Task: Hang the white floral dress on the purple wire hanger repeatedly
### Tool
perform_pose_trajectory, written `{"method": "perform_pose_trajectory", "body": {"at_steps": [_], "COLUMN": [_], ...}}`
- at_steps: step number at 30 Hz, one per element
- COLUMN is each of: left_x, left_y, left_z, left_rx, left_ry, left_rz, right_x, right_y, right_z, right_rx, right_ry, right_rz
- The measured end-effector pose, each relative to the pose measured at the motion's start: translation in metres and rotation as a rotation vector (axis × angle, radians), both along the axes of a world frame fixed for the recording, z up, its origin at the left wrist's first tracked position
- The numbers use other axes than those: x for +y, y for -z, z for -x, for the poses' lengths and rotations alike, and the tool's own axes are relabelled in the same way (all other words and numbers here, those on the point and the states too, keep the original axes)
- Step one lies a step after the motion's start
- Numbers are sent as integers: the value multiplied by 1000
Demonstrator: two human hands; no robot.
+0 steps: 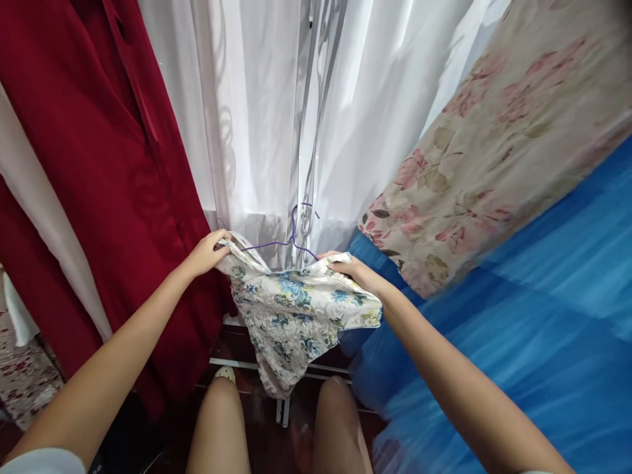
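A white top with blue and yellow flowers (291, 309) hangs on a thin purple hanger (293, 230) in front of me. My left hand (210, 252) is closed on the garment's left shoulder, fingers pinching the fabric. On the other side, my right hand (348, 266) grips the right shoulder, its fingers partly hidden by the cloth. The hanger's hook points up, with its bar running inside the neckline. The hem falls to an uneven point between my knees.
White curtains (261, 112) hang straight ahead. Dark red cloth (128, 184) hangs at the left; beige floral fabric (444, 191) and blue tulle (533, 316) are at the right. A white metal rack base (237, 362) lies low on the dark floor.
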State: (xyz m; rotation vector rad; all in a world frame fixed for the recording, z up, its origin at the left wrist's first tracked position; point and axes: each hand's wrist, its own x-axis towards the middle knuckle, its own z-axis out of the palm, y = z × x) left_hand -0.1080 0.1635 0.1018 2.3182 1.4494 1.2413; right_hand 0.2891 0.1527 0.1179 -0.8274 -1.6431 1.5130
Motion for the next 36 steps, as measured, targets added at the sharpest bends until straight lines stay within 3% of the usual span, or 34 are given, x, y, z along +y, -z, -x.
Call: {"method": "perform_pose_trajectory", "body": {"at_steps": [3, 6, 8, 10, 14, 17, 22, 25, 26, 29, 30, 32, 36], "left_x": [-1, -5, -10, -18, -36, -37, -20, -15, -15, -25, -31, -42, -56], "left_y": [-9, -4, 2, 7, 8, -1, -19, -8, 0, 30, 38, 50, 53], "left_z": [-35, -48, -47, -44, -51, -63, -75, -83, -86, -100, -105, -118, -158], "left_rx": [-170, -231, -247, -209, -37, 8, -85, -399, -499, -677, -720, -789, -864], "left_ry": [108, -58, -109, -78, -53, -87, -140, -123, -121, -103, -79, -4, 236], "left_rz": [51, 36, 35, 41, -52, -119, -131, -87, -80, -77, -67, -30, 94], "right_x": [0, -1, -6, -17, -42, -47, -48, -83, -101, -152, -162, -162, -125], "right_y": [11, 25, 35, 47, 61, 44, -12, -26, -27, -20, -15, -3, 32], "right_z": [-2, -14, -30, -45, -63, -62, -32, 1, 10, 20, 17, 7, -6], "right_rx": [16, -1, 42, 45, -94, -71, -47, -150, -230, -360, -349, -349, -521], "right_ry": [7, 77, 148, 195, 290, 403, 474, 358, 223, -353, -451, -427, -33], "right_rz": [157, 225, 125, -12, -197, -313, -501, -627, -659, -736, -732, -754, -914]}}
